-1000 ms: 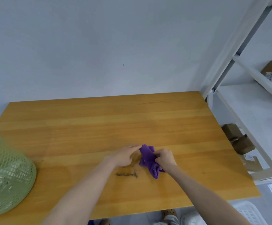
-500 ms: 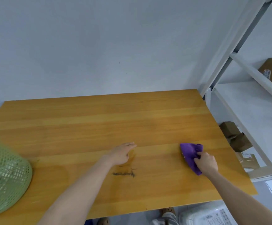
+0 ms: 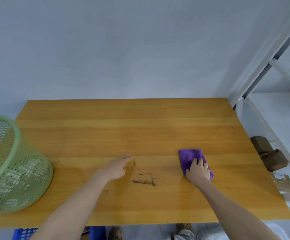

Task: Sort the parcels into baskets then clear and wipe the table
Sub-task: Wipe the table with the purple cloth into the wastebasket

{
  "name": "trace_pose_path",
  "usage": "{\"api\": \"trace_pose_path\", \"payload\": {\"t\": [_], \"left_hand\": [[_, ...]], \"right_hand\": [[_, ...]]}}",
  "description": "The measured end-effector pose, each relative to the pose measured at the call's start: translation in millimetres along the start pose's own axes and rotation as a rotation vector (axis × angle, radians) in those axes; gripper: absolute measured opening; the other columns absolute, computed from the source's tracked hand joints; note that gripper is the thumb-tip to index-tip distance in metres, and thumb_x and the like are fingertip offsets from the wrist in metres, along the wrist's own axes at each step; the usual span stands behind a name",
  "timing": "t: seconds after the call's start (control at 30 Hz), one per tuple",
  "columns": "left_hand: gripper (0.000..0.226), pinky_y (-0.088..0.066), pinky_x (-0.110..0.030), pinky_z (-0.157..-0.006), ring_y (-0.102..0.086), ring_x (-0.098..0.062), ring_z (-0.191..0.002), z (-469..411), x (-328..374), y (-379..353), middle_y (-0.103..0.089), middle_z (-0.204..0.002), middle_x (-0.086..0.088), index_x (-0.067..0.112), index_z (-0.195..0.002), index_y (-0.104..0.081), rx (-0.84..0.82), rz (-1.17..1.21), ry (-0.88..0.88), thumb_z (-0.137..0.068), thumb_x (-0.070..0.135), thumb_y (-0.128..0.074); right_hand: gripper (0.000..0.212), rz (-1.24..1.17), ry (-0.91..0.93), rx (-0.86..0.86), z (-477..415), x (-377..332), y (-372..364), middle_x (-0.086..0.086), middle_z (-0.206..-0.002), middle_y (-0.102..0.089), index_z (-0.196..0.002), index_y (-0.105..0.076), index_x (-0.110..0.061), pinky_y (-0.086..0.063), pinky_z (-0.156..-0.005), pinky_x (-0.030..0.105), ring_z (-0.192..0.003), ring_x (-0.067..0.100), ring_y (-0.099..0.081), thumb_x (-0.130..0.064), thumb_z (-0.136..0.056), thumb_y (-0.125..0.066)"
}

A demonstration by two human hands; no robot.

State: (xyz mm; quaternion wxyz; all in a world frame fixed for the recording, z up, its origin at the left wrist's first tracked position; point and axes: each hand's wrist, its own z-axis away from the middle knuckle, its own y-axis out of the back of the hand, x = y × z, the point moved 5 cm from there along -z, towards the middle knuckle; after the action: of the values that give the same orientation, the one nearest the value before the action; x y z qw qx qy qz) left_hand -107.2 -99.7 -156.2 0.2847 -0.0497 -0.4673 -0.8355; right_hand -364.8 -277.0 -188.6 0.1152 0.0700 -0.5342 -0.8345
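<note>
**Cloth pressed flat on the right side of the table**

The right hand [image 3: 198, 172] lies on a purple cloth [image 3: 191, 157], fingers [image 3: 195, 162] spread and pressing it flat against the wooden table [image 3: 140, 129], toward the right side and near the front edge. The left hand [image 3: 116, 168] rests palm down near the middle of the table, fingers loosely extended and holding nothing. Between the two hands, just beside the left one, a dark scribbled smudge [image 3: 144, 180] marks the wood. A green mesh basket [image 3: 14, 170] stands at the table's left edge, well apart from the cloth. To the right, beyond the table, cardboard boxes [image 3: 268, 153] sit on a white shelf [image 3: 279, 118].
</note>
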Motion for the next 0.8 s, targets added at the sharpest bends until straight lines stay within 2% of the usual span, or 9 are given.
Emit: {"api": "trace_pose_path", "payload": {"t": [0.03, 0.1, 0.17, 0.4, 0.53, 0.7, 0.8], "left_hand": [[0.062, -0.042, -0.016, -0.075, -0.015, -0.015, -0.145, 2.3, -4.9, -0.2, -0.005, -0.159, 0.010, 0.029, -0.151, -0.016, -0.001, -0.002, 0.015, -0.098, 0.002, -0.033], [0.060, -0.042, -0.021, -0.090, -0.011, -0.014, -0.146, 6.0, -14.7, -0.1, -0.003, -0.159, 0.010, 0.025, -0.152, -0.015, 0.009, -0.014, 0.041, -0.098, 0.003, -0.033], [0.060, -0.039, -0.024, -0.098, -0.011, -0.013, -0.146, 7.3, -22.5, 0.6, -0.002, -0.159, 0.011, 0.025, -0.152, -0.015, 0.018, -0.012, 0.055, -0.099, 0.004, -0.033], [0.059, -0.037, -0.027, -0.103, -0.011, -0.012, -0.146, 18.7, -37.1, 2.8, -0.002, -0.159, 0.009, 0.022, -0.152, -0.011, 0.033, -0.008, 0.111, -0.100, 0.007, -0.033], [0.061, -0.035, -0.033, -0.106, -0.020, -0.016, -0.143, 26.5, -47.0, -4.0, 0.001, -0.159, 0.007, 0.020, -0.153, -0.005, 0.050, 0.010, 0.140, -0.100, 0.006, -0.033], [0.064, -0.026, -0.029, -0.114, -0.002, -0.012, -0.147, 27.4, -62.5, -5.6, 0.006, -0.159, 0.007, 0.020, -0.153, -0.002, 0.082, 0.053, 0.127, -0.099, 0.004, -0.034], [0.064, -0.024, -0.028, -0.114, -0.001, -0.011, -0.146, 26.7, -73.2, -0.7, 0.005, -0.159, 0.007, 0.018, -0.153, -0.002, 0.114, 0.063, 0.138, -0.099, 0.005, -0.034]], "right_hand": [[0.067, 0.014, 0.017, -0.008, -0.2, -6.6, -0.5, 0.015, -0.154, -0.019, -0.149, -0.017, -0.006, -0.032, -0.109, 0.038, -0.137, 0.033, -0.026, -0.032, -0.094, -0.044], [0.066, 0.046, 0.053, -0.019, 0.5, -20.1, -2.7, 0.015, -0.155, -0.015, -0.149, -0.015, -0.007, -0.030, -0.109, 0.037, -0.138, 0.032, -0.024, -0.032, -0.095, -0.044], [0.066, 0.086, 0.098, -0.018, -0.2, -32.4, -3.3, 0.014, -0.157, -0.013, -0.150, -0.015, -0.008, -0.029, -0.110, 0.037, -0.139, 0.030, -0.023, -0.031, -0.095, -0.044], [0.067, 0.200, 0.305, -0.038, -5.3, -85.9, 1.8, 0.008, -0.159, -0.007, -0.152, -0.009, -0.013, -0.029, -0.110, 0.036, -0.141, 0.027, -0.020, -0.026, -0.097, -0.045], [0.068, 0.241, 0.401, -0.051, -2.2, -126.3, 0.4, 0.009, -0.160, -0.004, -0.152, -0.006, -0.011, -0.031, -0.109, 0.036, -0.141, 0.028, -0.020, -0.019, -0.097, -0.043], [0.069, 0.278, 0.515, -0.064, -5.8, -171.4, 4.1, 0.009, -0.160, 0.000, -0.152, -0.004, -0.011, -0.033, -0.109, 0.036, -0.141, 0.028, -0.019, -0.015, -0.096, -0.044], [0.072, 0.280, 0.573, -0.091, -12.3, -200.1, 10.5, 0.008, -0.160, 0.003, -0.153, -0.002, -0.012, -0.031, -0.112, 0.037, -0.144, 0.027, -0.015, -0.013, -0.095, -0.047]]}}
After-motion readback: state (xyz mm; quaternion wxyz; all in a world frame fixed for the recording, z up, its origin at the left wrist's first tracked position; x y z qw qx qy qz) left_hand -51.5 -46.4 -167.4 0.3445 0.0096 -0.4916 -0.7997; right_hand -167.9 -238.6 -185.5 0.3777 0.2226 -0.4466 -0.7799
